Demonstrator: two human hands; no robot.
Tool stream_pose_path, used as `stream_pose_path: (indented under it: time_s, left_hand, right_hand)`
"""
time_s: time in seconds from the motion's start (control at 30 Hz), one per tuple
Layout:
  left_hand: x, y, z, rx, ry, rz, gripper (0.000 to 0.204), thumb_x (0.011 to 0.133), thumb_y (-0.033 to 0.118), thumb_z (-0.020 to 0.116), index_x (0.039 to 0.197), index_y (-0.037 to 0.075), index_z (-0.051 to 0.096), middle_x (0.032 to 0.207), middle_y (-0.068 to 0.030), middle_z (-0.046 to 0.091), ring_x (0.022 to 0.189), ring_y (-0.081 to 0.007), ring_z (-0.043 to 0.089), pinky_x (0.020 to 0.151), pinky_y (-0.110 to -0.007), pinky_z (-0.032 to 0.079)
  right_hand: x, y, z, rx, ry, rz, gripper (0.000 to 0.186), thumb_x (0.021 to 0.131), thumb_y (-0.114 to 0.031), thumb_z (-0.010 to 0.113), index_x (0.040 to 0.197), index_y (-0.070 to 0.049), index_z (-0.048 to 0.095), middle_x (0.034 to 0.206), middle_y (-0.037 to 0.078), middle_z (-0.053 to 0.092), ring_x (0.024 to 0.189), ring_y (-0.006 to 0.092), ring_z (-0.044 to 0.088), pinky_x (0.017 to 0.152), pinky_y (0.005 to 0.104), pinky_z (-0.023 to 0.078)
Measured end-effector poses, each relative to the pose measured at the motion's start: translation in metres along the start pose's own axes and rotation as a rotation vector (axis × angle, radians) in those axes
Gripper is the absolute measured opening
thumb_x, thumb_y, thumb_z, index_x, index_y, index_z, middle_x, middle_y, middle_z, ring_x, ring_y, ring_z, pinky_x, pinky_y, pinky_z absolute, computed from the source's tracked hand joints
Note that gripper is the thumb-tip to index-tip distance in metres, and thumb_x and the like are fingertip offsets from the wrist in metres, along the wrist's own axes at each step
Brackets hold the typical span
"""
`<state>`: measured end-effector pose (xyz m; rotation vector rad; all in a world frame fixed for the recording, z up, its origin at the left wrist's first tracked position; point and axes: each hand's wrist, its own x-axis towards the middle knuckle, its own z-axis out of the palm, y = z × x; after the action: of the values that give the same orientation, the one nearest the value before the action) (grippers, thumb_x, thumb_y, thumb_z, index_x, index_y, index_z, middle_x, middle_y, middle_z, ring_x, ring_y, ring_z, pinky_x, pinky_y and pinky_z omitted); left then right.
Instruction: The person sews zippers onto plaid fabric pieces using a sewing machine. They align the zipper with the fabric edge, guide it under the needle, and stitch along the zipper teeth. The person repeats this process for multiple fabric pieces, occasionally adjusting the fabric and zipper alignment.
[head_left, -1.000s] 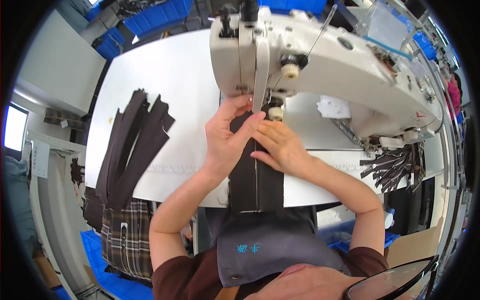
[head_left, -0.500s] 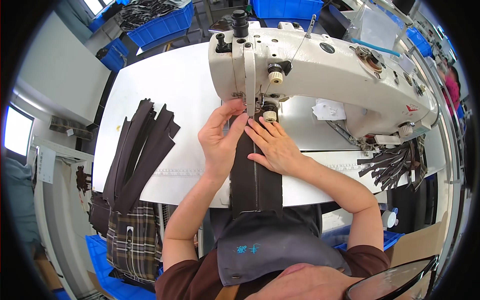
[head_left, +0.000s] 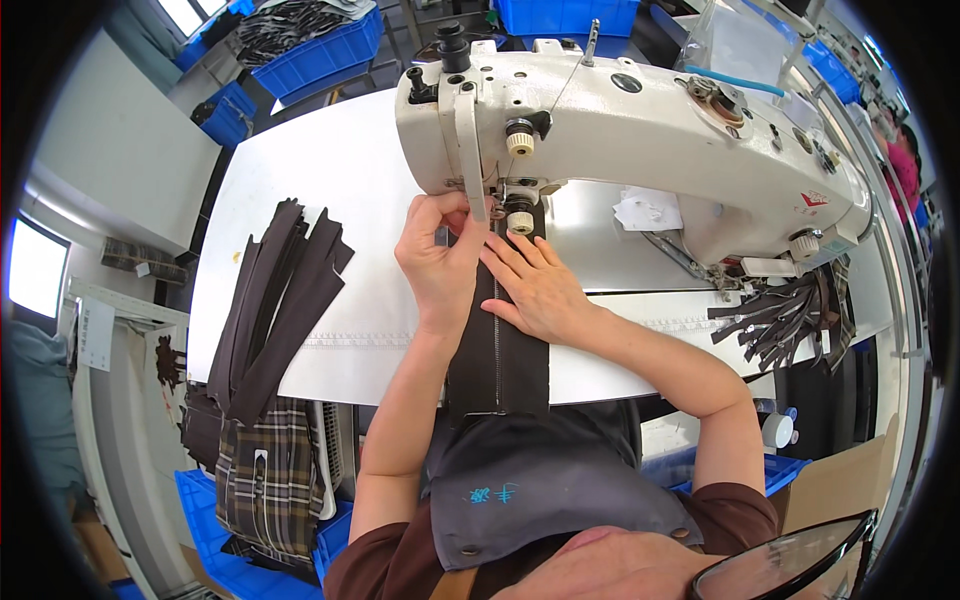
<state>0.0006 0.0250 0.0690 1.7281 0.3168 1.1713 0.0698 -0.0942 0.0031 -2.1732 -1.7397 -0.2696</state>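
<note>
A dark brown fabric strip with a zipper (head_left: 498, 350) down its middle lies on the white table, running under the head of a sewing machine (head_left: 600, 120). My right hand (head_left: 540, 292) rests flat on the strip with its fingers spread, just in front of the presser foot area. Beside the needle, my left hand (head_left: 438, 255) is closed in a pinch at the strip's left side. Its fingertips are partly covered by a pale machine lever, so what they grip cannot be made out.
Several dark fabric strips (head_left: 270, 310) lie at left. Plaid fabric pieces (head_left: 265, 480) hang over a blue crate (head_left: 205, 530) below them. White scraps (head_left: 650, 210) sit beneath the machine arm. A bundle of dark strips (head_left: 780, 320) lies at right. A ruler scale (head_left: 360, 340) runs along the table.
The machine and zipper strip appear slightly further left in view. My left fingertips have come in closer behind the machine's lever. My right hand stays flat on the fabric.
</note>
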Motion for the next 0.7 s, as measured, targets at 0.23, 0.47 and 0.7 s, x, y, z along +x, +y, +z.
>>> stream_pose_path:
  time_s: [0.23, 0.47, 0.7]
  left_hand:
    - [-0.015, -0.003, -0.003, -0.33, 0.082, -0.102, 0.007, 0.081, -0.004, 0.064, 0.087, -0.002, 0.06, 0.097, -0.0103, 0.064, 0.084, -0.0115, 0.058, 0.079, -0.025, 0.046]
    - [-0.015, 0.002, -0.006, -0.266, -0.016, -0.148, 0.01, 0.087, 0.0, 0.059, 0.097, -0.002, 0.062, 0.103, -0.0132, 0.066, 0.097, -0.0148, 0.06, 0.086, -0.026, 0.044]
    - [-0.017, -0.016, -0.044, 0.124, -0.236, -0.106, 0.018, 0.082, 0.002, 0.065, 0.1, 0.002, 0.066, 0.096, -0.0064, 0.066, 0.09, -0.0121, 0.059, 0.081, -0.025, 0.045]
  right_hand:
    - [-0.002, 0.0, -0.001, 0.037, 0.047, -0.021, 0.059, 0.088, -0.044, 0.056, 0.129, -0.002, 0.047, 0.136, 0.016, 0.044, 0.125, 0.0365, 0.04, 0.101, 0.0507, 0.035]
    - [-0.008, 0.01, -0.002, 0.147, 0.126, -0.045, 0.047, 0.084, -0.032, 0.063, 0.119, -0.001, 0.055, 0.127, 0.015, 0.052, 0.121, 0.0338, 0.045, 0.1, 0.0455, 0.038]
    - [-0.09, 0.079, -0.071, -0.133, 0.169, 0.313, 0.037, 0.076, -0.012, 0.067, 0.11, 0.0, 0.057, 0.11, 0.016, 0.061, 0.104, 0.0339, 0.057, 0.089, 0.0413, 0.046]
